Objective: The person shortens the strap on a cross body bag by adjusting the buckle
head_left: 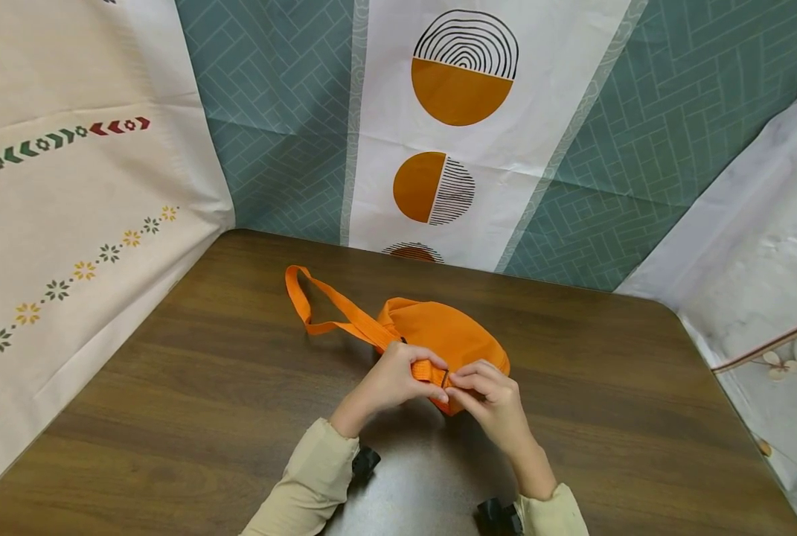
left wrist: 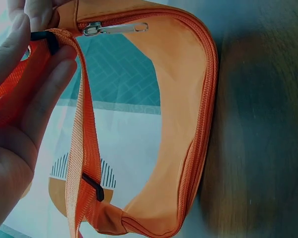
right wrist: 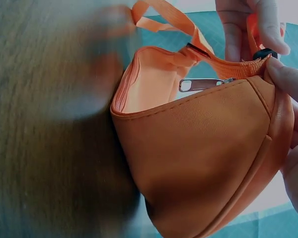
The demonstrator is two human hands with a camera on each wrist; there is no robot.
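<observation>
A small orange zippered bag point(head_left: 448, 327) stands on the table near its middle. Its orange strap point(head_left: 331, 298) loops out to the far left. My left hand point(head_left: 394, 380) pinches the strap between thumb and fingers beside a black buckle point(head_left: 446, 378). On the other side of that buckle, my right hand point(head_left: 495, 402) pinches the bag's corner tab with thumb and fingertips. The left wrist view shows the zipper pull point(left wrist: 123, 29) just beside the held corner, and the bag's mouth gaping. Another black buckle point(left wrist: 93, 186) joins the strap to the opposite end.
The brown wooden table point(head_left: 190, 387) extends around the bag on all sides. Patterned cloth point(head_left: 291, 149) hangs behind its far edge, with a pale cloth point(head_left: 90, 246) on the left and a white one point(head_left: 766, 246) on the right.
</observation>
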